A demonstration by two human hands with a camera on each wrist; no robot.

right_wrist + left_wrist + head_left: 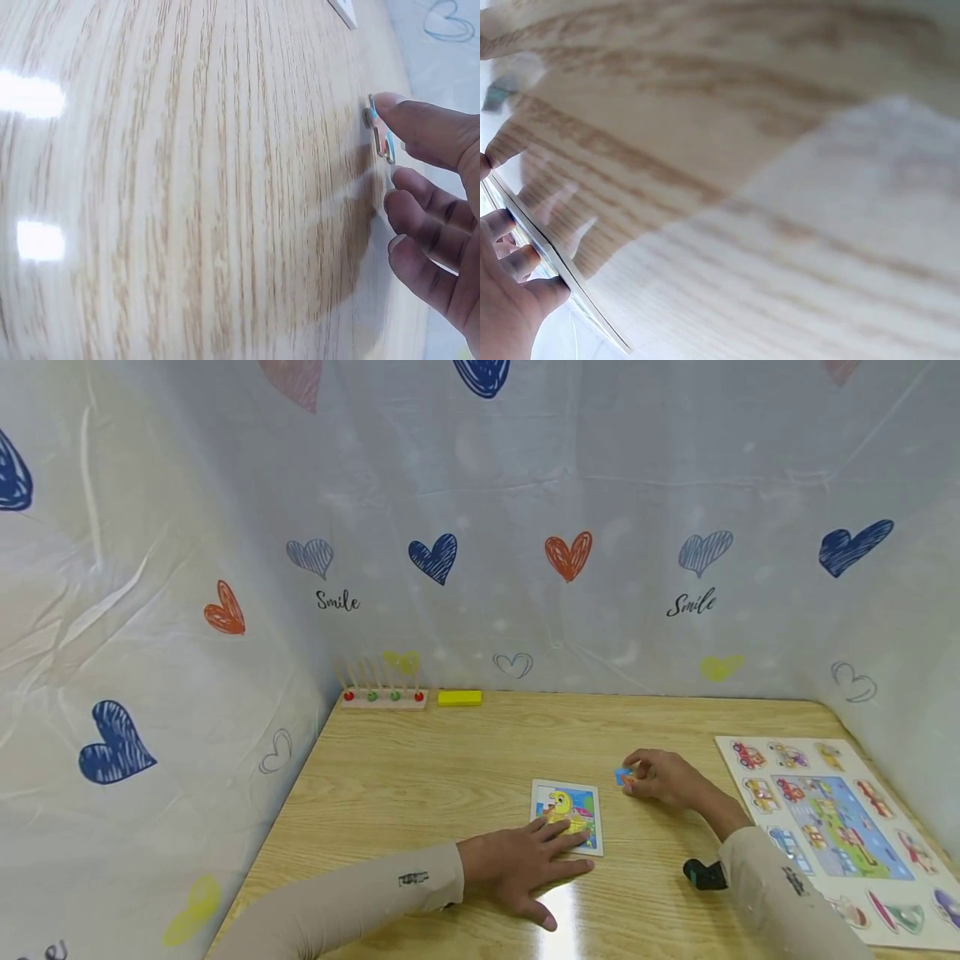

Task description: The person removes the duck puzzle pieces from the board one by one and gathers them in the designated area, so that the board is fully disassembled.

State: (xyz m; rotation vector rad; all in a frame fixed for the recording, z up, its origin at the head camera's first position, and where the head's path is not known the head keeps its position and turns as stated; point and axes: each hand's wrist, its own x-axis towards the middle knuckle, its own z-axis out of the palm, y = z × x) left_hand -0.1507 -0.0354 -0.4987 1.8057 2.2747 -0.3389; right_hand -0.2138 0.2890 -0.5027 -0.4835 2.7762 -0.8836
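Note:
A small square puzzle board (599, 822) with a white rim and a yellow duck picture lies on the table. My left hand (525, 867) rests on its lower part with fingers spread, hiding some of the picture. In the left wrist view, fingertips of the left hand (506, 296) touch the board (574, 281) from above. To the right of the board, my right hand (666, 779) pinches a small blue and orange puzzle piece (622, 775) between thumb and fingers. The right wrist view shows this puzzle piece (382, 139) nearly edge-on by the thumb of the right hand (442, 214).
A large picture puzzle board (813, 860) with vehicle pieces lies at the right. Beside the right sleeve is a small black object (703, 874). Along the back edge stand a pegged wooden rack (384, 700) with beads and a yellow block (459, 697). Heart-printed curtains surround the table.

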